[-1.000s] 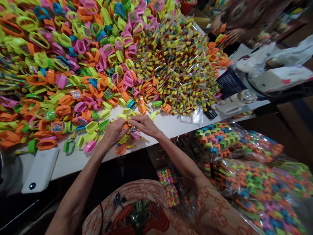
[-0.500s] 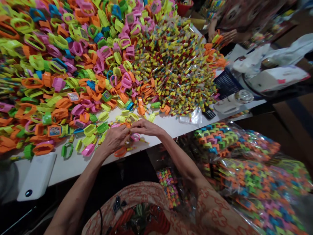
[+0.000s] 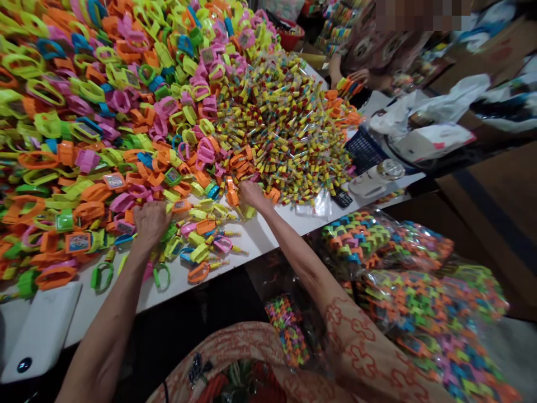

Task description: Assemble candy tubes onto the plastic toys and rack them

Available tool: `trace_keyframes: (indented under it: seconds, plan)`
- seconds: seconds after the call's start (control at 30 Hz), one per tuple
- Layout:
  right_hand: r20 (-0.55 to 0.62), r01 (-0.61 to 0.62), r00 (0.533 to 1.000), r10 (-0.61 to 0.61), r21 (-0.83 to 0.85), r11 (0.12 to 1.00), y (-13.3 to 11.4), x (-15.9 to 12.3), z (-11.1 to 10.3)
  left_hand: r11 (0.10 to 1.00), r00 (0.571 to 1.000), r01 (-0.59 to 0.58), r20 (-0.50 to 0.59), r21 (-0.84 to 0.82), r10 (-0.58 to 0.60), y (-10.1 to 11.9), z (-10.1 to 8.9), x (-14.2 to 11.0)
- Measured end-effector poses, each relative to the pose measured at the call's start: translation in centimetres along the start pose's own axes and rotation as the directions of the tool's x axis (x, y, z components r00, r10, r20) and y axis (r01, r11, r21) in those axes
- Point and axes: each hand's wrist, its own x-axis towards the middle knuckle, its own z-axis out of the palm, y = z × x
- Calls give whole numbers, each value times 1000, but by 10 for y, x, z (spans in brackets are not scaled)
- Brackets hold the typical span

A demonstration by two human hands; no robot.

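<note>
My left hand reaches into the near side of a large heap of plastic toy watches in orange, yellow, green, pink and blue. Its fingers curl downward, closed, and what they grip is hidden. My right hand is at the front edge of a pile of small yellow-and-red wrapped tubes, close to an orange toy watch. Its fingers point away and are hidden. Between my hands lie several toy watches with tubes attached, among them an orange one near the table edge.
A white device lies at the table's left edge. To the right are a black remote, a white bottle and a blue basket. Clear bags of toy watches stand below right. Another person's hands work across the table.
My hands were together over the table edge and have parted. The left moved left to the watches, the right forward to the tube pile. The camera view has shifted slightly.
</note>
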Motion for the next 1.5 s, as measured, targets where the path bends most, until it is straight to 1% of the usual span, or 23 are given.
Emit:
trace_keyframes:
  seconds: [0.1, 0.17, 0.23, 0.27, 0.3, 0.33, 0.4, 0.43, 0.47, 0.5, 0.53, 0.57, 0.63, 0.7, 0.77, 0.9, 1.0, 1.17, 1.27, 1.33, 1.4, 1.43, 1.5]
  plan:
    - [-24, 8, 1000, -8, 5, 1000, 0, -2, 8, 986, 984, 33, -166, -161, -60, 2, 7, -2]
    - [-95, 21, 995, -16, 45, 999, 1, -8, 10, 954, 955, 0, -282, -299, -88, 2, 8, -9]
    - [-215, 27, 976, 10, 169, 985, 2, -13, 10, 908, 928, -52, -356, -416, -110, 2, 5, -19]
    - [-259, 46, 965, 29, 276, 960, 0, -17, 10, 884, 921, -76, -372, -461, -115, 3, 2, -25]
    - [-277, 82, 960, 39, 410, 908, -3, -20, 9, 859, 919, -96, -377, -503, -117, 4, -1, -30]
    - [-263, 130, 965, 24, 555, 822, -9, -25, 7, 832, 922, -115, -370, -542, -114, 7, -5, -36]
    - [-189, 214, 977, -102, 802, 558, -25, -36, 5, 766, 937, -149, -336, -625, -93, 15, -11, -46]
    - [-159, 226, 969, -187, 879, 421, -35, -43, 4, 729, 947, -164, -314, -665, -73, 20, -14, -51]
    - [-142, 224, 954, -266, 923, 311, -45, -50, 3, 693, 954, -178, -294, -699, -51, 26, -16, -55]
    - [-139, 224, 934, -329, 945, 239, -55, -56, 2, 662, 960, -191, -278, -725, -28, 31, -18, -59]
    - [-145, 232, 917, -372, 952, 201, -63, -62, 2, 636, 964, -201, -267, -745, -7, 36, -19, -62]
    - [-158, 250, 903, -400, 949, 191, -70, -67, 3, 618, 966, -207, -257, -759, 7, 40, -19, -64]
    - [-189, 309, 878, -439, 926, 218, -79, -75, 3, 611, 969, -207, -246, -764, 20, 45, -19, -67]
    - [-215, 362, 853, -475, 900, 242, -81, -79, 4, 640, 966, -218, -254, -737, 36, 47, -18, -69]
    - [-221, 386, 833, -507, 889, 246, -79, -82, 4, 680, 959, -252, -270, -689, 81, 45, -15, -69]
    - [-226, 408, 827, -516, 871, 273, -74, -86, 2, 726, 929, -346, -324, -595, 177, 41, -9, -69]
    - [-238, 440, 823, -516, 842, 312, -72, -87, 0, 758, 915, -374, -344, -534, 210, 40, -5, -70]
    - [-258, 538, 790, -557, 726, 427, -69, -86, 1, 824, 925, -361, -277, -437, 259, 41, -2, -71]
    - [-230, 558, 789, -569, 654, 510, -67, -88, 3, 871, 936, -336, -232, -357, 266, 41, 0, -72]
    - [-214, 563, 791, -573, 620, 547, -65, -89, 4, 880, 929, -363, -192, -305, 317, 40, 0, -74]
    - [-196, 565, 781, -593, 626, 537, -60, -90, 5, 858, 903, -430, -152, -281, 402, 41, -1, -77]
    - [-178, 561, 767, -617, 651, 511, -57, -90, 5, 840, 886, -463, -133, -283, 443, 41, -2, -79]
    - [-126, 540, 716, -686, 723, 432, -50, -88, 3, 803, 857, -511, -105, -307, 505, 43, -5, -82]
